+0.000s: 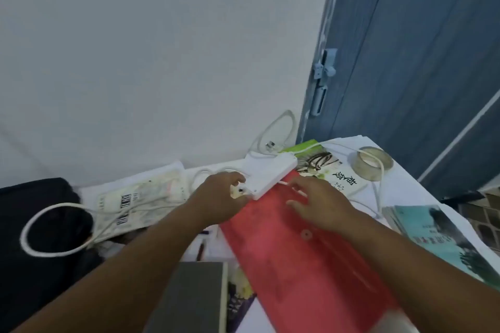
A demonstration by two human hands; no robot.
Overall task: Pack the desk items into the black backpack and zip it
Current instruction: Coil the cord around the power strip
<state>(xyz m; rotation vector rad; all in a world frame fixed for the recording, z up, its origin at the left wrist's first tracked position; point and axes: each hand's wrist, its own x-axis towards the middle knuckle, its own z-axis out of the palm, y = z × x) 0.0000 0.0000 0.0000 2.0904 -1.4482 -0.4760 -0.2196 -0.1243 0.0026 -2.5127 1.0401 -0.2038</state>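
The black backpack [35, 227] lies at the left edge of the white desk [405, 184], with a loop of white cable [46, 224] draped over it. A white power adapter [270, 173] rests on the far end of a red plastic folder [305, 259]. My left hand [219, 197] grips the near left corner of the adapter, where a small plug sits. My right hand [316, 205] hovers over the folder just right of the adapter, fingers spread, touching a thin white cable end [292, 188].
A white pouch with print [140, 197] lies beside the backpack. Books sit at the back [330, 170] and at the right edge [438, 238]. A tape roll [373, 162] stands far right. A grey notebook [194, 297] lies near me. A blue door [405, 62] is behind.
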